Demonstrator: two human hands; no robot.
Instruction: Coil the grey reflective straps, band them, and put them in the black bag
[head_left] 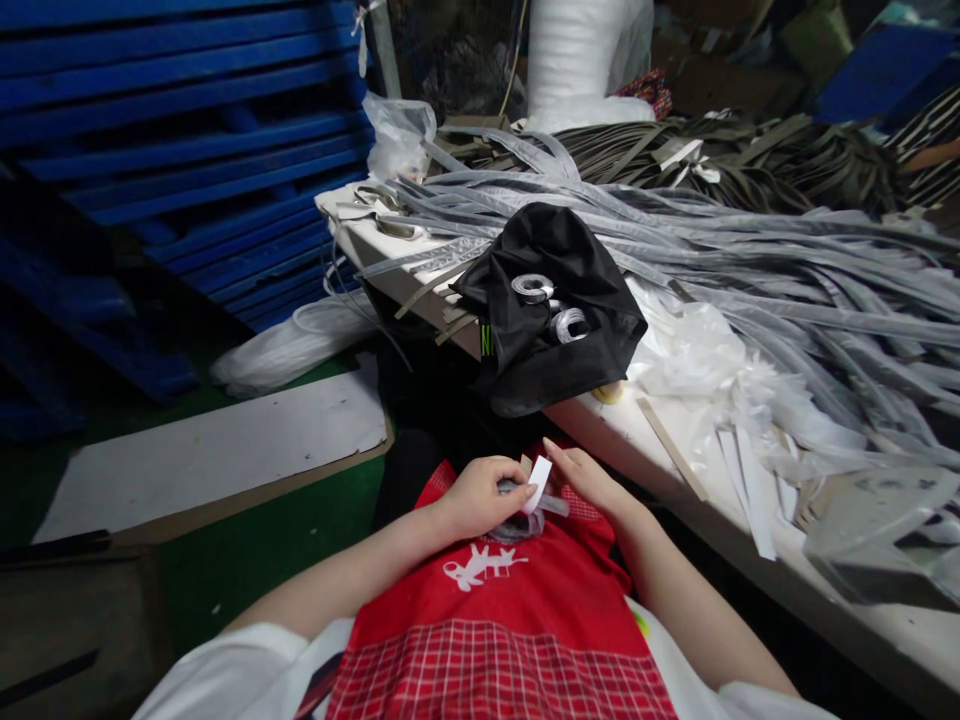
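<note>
My left hand (480,495) is curled over a roll of tape (517,523) resting on my lap, which is covered by a red apron (495,620). Its fingertips pinch a small white strip (537,483) that sticks up between both hands. My right hand (589,475) sits just right of the strip, fingers bent and touching the clear tape end (553,505). Both hands are close together, below the edge of the white table (645,440).
A black bag (547,320) holding tape rolls (532,288) lies on the table edge above my hands. Grey straps (750,260) pile across the table, with crumpled clear plastic (697,370) and white paper strips (750,480). Blue pallets (187,150) stand at left; a white board (217,450) lies on the green floor.
</note>
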